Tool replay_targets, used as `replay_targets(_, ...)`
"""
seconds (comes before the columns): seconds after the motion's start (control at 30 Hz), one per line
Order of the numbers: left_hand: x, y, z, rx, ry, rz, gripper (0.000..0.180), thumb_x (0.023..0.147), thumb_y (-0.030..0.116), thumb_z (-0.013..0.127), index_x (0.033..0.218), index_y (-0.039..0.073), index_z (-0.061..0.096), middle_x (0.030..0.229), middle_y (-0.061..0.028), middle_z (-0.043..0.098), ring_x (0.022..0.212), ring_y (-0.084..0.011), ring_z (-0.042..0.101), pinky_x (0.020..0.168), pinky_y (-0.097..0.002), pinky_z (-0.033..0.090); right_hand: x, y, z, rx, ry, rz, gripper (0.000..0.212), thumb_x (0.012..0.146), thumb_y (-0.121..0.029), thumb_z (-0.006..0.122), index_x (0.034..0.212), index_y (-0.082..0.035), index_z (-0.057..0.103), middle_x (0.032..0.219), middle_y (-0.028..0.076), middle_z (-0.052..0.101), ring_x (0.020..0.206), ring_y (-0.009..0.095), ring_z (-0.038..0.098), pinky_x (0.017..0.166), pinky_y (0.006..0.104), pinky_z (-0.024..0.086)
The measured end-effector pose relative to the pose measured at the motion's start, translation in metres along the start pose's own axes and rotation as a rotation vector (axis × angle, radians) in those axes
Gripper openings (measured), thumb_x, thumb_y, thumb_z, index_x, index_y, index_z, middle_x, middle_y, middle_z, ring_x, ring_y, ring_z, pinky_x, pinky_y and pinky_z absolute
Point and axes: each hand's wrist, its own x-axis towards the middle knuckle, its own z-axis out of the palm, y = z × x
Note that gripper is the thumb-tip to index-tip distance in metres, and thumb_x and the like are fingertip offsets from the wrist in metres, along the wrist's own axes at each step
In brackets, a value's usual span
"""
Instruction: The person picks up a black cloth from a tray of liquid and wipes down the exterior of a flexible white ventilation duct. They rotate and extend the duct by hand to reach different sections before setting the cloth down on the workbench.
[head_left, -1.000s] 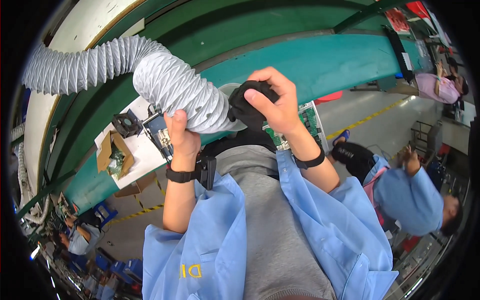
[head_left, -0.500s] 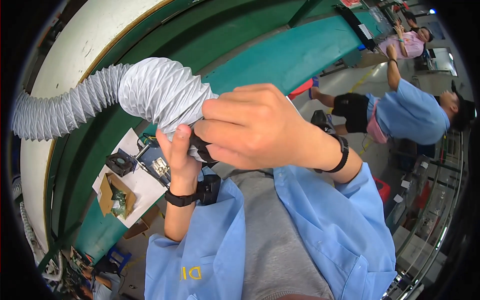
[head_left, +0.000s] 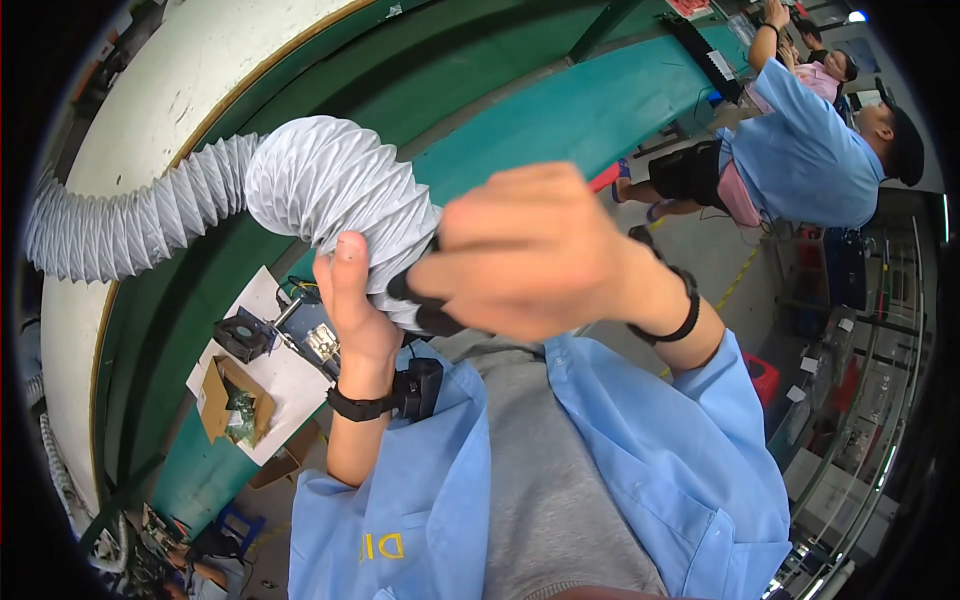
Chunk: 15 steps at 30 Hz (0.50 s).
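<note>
A pale grey, ribbed flexible duct (head_left: 335,180) bends toward me from the left. My left hand (head_left: 357,315) is wrapped around its near end from the left, with the thumb standing up along the ribs. At that end a black band (head_left: 425,300) shows between the duct and my right hand. My right hand (head_left: 535,255), smeared by motion, is closed with its fingers at the band. How far the band reaches round the duct is hidden behind my fingers.
Left of my left forearm, a white board (head_left: 285,385) carries a black fan (head_left: 243,335), metal fittings and an open cardboard box (head_left: 235,400). A long green bench (head_left: 570,110) runs behind the duct. A co-worker in blue (head_left: 800,150) stands at the right.
My right hand has shifted slightly right, drawing away from my left hand, and more of the black band shows. My left thumb is raised higher. The co-worker in blue has moved up in view, an arm lifted.
</note>
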Motion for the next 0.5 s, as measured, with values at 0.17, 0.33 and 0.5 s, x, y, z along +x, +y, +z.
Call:
replay_targets(0.17, -0.003, -0.005, 0.003, 0.103, -0.031, -0.051, 0.066, 0.102, 0.050, 0.052, 0.140, -0.004, 0.050, 0.131, -0.0172, 0.064, 0.118, -0.0273, 0.064, 0.103, -0.0408, 0.050, -0.014, -0.004, 0.002, -0.165, -0.195, -0.034, 0.018, 0.071, -0.007, 0.076, 0.087, -0.008, 0.070, 0.072, 0.001, 0.049, 0.053, 0.016, 0.053, 0.046, 0.0326, 0.041)
replay_targets(0.33, -0.012, -0.019, 0.005, 0.126, 0.023, -0.056, 0.063, 0.101, 0.048, 0.054, 0.136, -0.004, 0.054, 0.129, -0.0165, 0.064, 0.117, -0.0261, 0.064, 0.102, -0.0396, 0.050, -0.027, -0.003, -0.006, -0.160, -0.253, 0.014, 0.018, 0.071, -0.009, 0.075, 0.089, -0.009, 0.070, 0.071, 0.001, 0.047, 0.053, 0.016, 0.054, 0.046, 0.0320, 0.042)
replay_targets(0.5, -0.015, -0.029, -0.007, 0.085, 0.088, -0.058, 0.071, 0.094, 0.043, 0.068, 0.139, -0.007, 0.048, 0.136, -0.0195, 0.059, 0.122, -0.0272, 0.060, 0.107, -0.0419, 0.044, -0.044, 0.005, -0.015, -0.181, -0.209, 0.016, 0.019, 0.071, -0.008, 0.074, 0.089, -0.008, 0.070, 0.071, 0.002, 0.050, 0.054, 0.018, 0.056, 0.047, 0.0336, 0.044)
